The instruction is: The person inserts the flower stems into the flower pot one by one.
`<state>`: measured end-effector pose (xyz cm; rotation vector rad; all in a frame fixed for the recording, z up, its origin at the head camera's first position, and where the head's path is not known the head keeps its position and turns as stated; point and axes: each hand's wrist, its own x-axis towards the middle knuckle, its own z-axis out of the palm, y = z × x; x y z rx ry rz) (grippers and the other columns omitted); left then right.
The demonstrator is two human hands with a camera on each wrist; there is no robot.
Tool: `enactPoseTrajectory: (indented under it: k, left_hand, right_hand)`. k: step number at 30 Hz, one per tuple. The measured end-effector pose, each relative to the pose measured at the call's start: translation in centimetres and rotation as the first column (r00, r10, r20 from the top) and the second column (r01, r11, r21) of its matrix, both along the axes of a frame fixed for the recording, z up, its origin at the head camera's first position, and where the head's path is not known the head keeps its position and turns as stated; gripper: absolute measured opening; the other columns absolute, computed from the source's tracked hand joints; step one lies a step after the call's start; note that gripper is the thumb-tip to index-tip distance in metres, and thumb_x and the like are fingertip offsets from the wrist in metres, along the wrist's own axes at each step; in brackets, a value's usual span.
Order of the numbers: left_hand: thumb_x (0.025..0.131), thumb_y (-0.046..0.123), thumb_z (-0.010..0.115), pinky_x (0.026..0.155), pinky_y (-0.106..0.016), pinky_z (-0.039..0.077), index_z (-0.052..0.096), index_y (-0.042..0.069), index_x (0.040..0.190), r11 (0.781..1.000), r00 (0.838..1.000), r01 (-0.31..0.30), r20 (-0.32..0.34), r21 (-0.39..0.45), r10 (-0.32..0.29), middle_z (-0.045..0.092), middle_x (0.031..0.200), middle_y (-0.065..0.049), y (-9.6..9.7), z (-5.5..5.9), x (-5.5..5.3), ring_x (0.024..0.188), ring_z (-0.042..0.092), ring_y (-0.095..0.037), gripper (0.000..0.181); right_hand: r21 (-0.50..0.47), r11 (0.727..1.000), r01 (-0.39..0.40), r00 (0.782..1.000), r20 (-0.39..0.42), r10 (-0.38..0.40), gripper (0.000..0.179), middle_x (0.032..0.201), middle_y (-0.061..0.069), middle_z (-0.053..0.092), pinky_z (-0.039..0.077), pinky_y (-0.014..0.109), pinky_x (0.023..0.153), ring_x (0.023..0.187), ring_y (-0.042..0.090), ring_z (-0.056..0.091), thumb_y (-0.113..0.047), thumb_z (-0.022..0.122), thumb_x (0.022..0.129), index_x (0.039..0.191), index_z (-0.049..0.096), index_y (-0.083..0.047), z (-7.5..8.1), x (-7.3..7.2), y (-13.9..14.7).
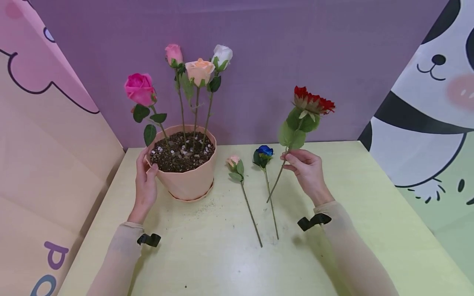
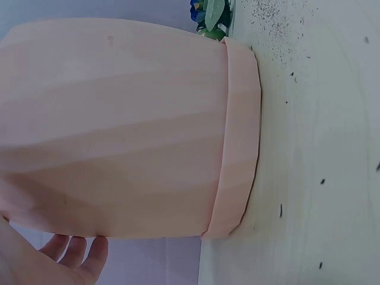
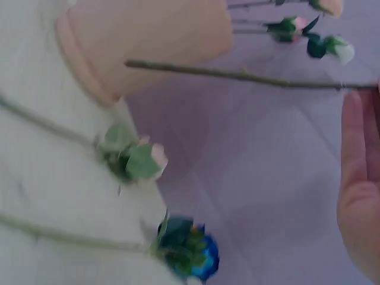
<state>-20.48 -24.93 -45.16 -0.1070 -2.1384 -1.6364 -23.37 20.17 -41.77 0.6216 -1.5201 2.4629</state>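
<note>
Red flower (image 1: 311,103): ruffled petals, green leaves, tilted slender stem (image 3: 243,75)
Right hand (image 1: 305,167): pinches that stem
Pot (image 1: 189,183): peach-pink, faceted
Left hand (image 1: 146,183): grips its side

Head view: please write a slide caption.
The left hand holds a pot with four roses; the right hand holds a red flower by its stem.

Purple backdrop (image 1: 266,49) rises behind pale yellow table's (image 1: 370,205) far edge. Pink cartoon-printed panel (image 1: 44,135) flanks left edge; panda-printed panel (image 1: 433,111), right edge. Soft sheen (image 1: 237,269) lies toward near edge.
</note>
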Motion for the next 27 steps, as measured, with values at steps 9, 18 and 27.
enactPoseTrajectory:
  k: [9, 18, 27]
  left_hand:
    - [0.115, 0.032, 0.041, 0.121, -0.069, 0.031, 0.024, 0.024, 0.168, 1.000, 0.999, 0.015, -0.033, 0.004, -0.015, 0.026, 0.177, -0.005, 0.0, -0.1, 0.0, 0.156, 0.034, -0.040, 0.056]
    - [0.115, 0.028, 0.040, 0.121, -0.068, 0.031, 0.024, 0.024, 0.168, 1.000, 1.000, 0.007, -0.016, 0.000, -0.007, 0.027, 0.176, -0.007, -0.1, -0.2, 0.1, 0.154, 0.035, -0.039, 0.056]
    - [0.115, 0.027, 0.040, 0.118, -0.069, 0.033, 0.025, 0.025, 0.168, 1.000, 0.999, 0.019, -0.038, -0.001, -0.019, 0.028, 0.175, -0.008, 0.0, -0.1, 0.0, 0.152, 0.037, -0.039, 0.055]
  right_hand:
    - [0.103, 0.985, -0.139, 0.989, -0.039, 0.143, 0.018, 0.100, 0.005, 0.082, 0.065, 0.032, 0.085, 0.094, 0.016, 0.078, 0.004, 0.072, 0.097, 0.103, 0.084, -0.008, 3.5, 0.1, -2.5]
    - [0.164, 0.974, -0.154, 0.987, -0.018, 0.159, 0.024, 0.100, 0.002, 0.079, 0.063, 0.030, 0.087, 0.096, 0.014, 0.074, 0.005, 0.061, 0.103, 0.106, 0.080, -0.008, 6.7, -0.4, -5.2]
    - [0.205, 0.962, -0.179, 0.973, -0.105, 0.204, 0.018, 0.105, 0.001, 0.075, 0.061, 0.033, 0.092, 0.102, 0.018, 0.069, -0.004, 0.059, 0.107, 0.109, 0.074, -0.014, 9.6, -0.6, -8.4]
